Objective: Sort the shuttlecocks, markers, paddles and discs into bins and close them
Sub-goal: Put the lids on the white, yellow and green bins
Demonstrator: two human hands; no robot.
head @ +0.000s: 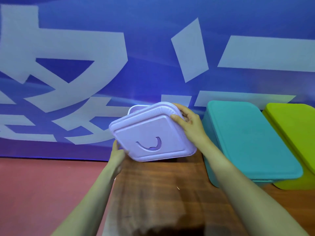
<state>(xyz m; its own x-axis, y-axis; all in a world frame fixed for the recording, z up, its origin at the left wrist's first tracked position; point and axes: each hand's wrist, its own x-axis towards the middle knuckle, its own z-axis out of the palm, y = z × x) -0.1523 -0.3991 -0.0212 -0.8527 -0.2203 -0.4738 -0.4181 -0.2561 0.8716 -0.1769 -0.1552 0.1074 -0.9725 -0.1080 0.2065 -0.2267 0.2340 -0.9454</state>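
Head view shows the lilac square plastic lid (150, 133) tilted above the lilac plastic bin (134, 109) on the brown wooden table (162, 193); the left hand (117, 151) and the right hand (187, 121) grip its opposite edges.

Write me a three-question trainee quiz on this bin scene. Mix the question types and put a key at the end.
1. True or false: the teal bin has its lid on.
2. What do the left hand and right hand hold between them? A) a green lid B) the purple lid C) a paddle
3. Fill in: the lime-green bin stands to the ___ of the teal bin.
Key: 1 true; 2 B; 3 right.
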